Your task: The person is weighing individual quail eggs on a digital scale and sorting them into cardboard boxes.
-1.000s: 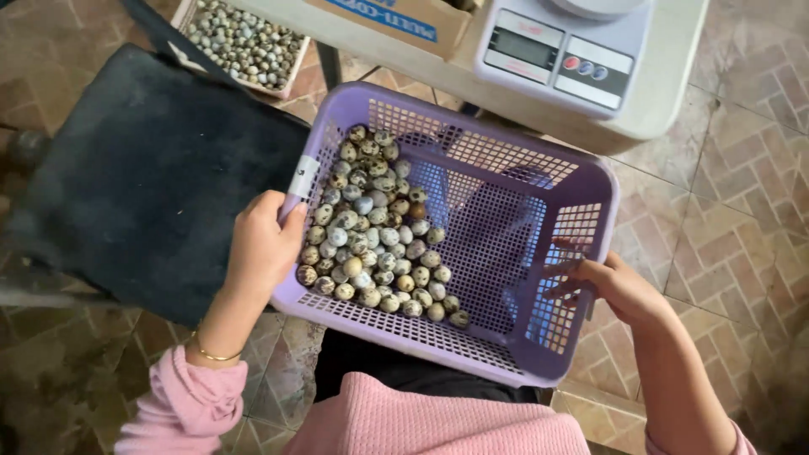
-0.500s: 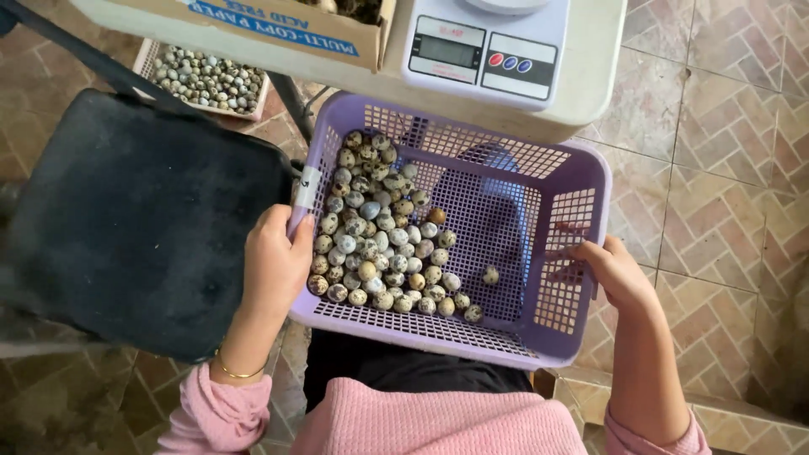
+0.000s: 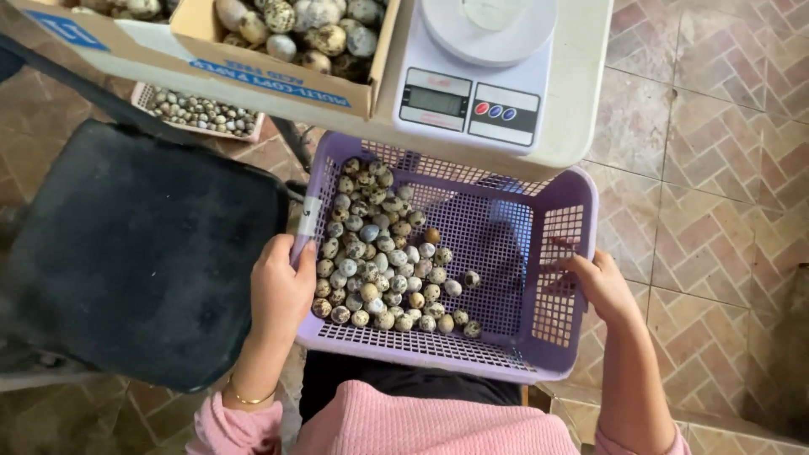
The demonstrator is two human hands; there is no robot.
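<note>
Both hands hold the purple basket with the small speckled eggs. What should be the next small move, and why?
Probably tilt the purple basket gently toward the left hand: the speckled eggs are heaped on that side, while a few lie loose nearer the right hand.

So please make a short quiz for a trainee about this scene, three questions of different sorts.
1. True or false: the left hand grips the purple basket by its rim.
2. The speckled eggs lie mostly on which side of the basket? A) left B) right
3. Which device stands on the white table above the basket?

Key: 1 true; 2 A; 3 a kitchen scale.
</note>
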